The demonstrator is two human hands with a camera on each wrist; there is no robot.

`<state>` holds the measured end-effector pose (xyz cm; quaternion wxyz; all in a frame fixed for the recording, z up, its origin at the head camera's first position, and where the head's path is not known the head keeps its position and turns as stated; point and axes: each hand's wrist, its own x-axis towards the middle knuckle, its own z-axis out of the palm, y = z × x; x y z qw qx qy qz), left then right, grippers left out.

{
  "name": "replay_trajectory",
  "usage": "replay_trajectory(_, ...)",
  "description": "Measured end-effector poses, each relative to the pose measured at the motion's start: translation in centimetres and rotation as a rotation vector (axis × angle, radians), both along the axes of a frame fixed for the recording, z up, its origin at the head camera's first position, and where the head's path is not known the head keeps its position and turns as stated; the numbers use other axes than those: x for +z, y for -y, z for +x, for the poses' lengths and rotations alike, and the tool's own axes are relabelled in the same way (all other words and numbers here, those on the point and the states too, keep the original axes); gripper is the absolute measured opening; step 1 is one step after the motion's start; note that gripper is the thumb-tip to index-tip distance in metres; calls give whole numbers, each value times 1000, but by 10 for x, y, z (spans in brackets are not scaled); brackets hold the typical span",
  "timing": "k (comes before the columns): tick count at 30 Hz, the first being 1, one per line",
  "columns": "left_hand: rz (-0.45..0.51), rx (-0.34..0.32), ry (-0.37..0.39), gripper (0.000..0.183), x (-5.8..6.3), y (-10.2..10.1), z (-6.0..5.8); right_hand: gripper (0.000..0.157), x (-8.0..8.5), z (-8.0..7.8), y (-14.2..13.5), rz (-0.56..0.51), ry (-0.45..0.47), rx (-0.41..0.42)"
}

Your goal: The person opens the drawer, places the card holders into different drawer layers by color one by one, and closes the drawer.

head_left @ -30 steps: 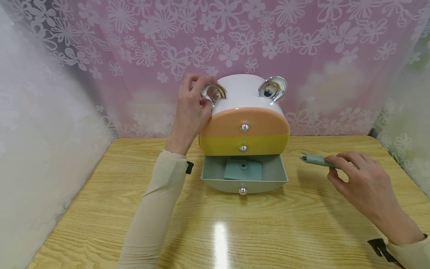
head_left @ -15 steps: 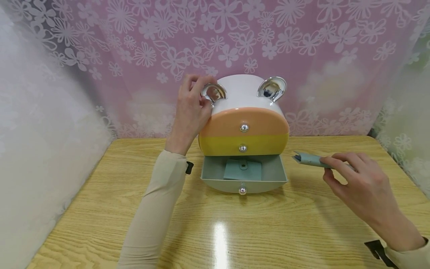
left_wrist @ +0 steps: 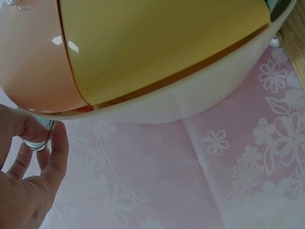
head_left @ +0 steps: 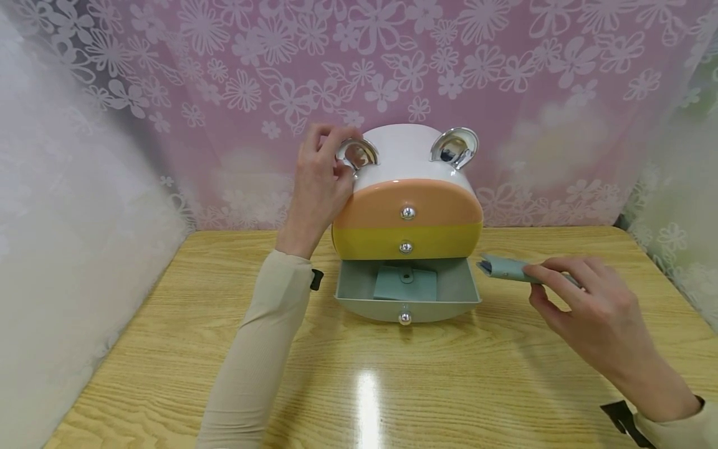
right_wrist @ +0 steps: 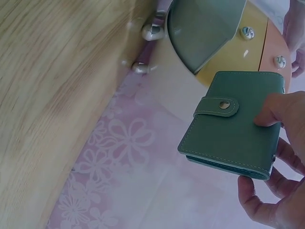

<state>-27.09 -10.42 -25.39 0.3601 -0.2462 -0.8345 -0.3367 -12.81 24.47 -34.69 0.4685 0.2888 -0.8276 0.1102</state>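
My left hand (head_left: 320,181) grips the left silver ear (head_left: 359,153) of a bear-shaped drawer box (head_left: 408,153); in the left wrist view, thumb and fingers curl round that ear. The box's lowest drawer (head_left: 457,284), grey-green, stands pulled out. Inside it lies a teal snap-strap wallet (head_left: 406,285). To the right of the drawer, my right hand (head_left: 594,312) pinches a second green wallet (right_wrist: 233,124) between thumb and fingers, above the table. Its strap is snapped down with a metal button. In the head view this wallet shows edge-on, its far end close to the drawer's right wall.
Above the open drawer, the orange drawer (head_left: 376,209) and yellow drawer (head_left: 370,242) are closed, each with a silver knob. The box stands on a wood-grain table (head_left: 224,349), near a pink flowered curtain (head_left: 314,75) at the back. A right silver ear (head_left: 457,148) sticks out.
My right hand has moved left with the green wallet, bringing it nearer the open drawer, and the wallet has turned slightly. The left hand, box and drawer have stayed put.
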Motion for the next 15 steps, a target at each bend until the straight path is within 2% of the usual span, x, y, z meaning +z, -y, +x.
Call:
replay_trajectory(6,0,-7,2,44,0,0,0,45,1,2,7,-26,-20,36)
replay_trajectory(15,4,-5,-3,43,0,1,0,47,2,3,16,-5,15,72)
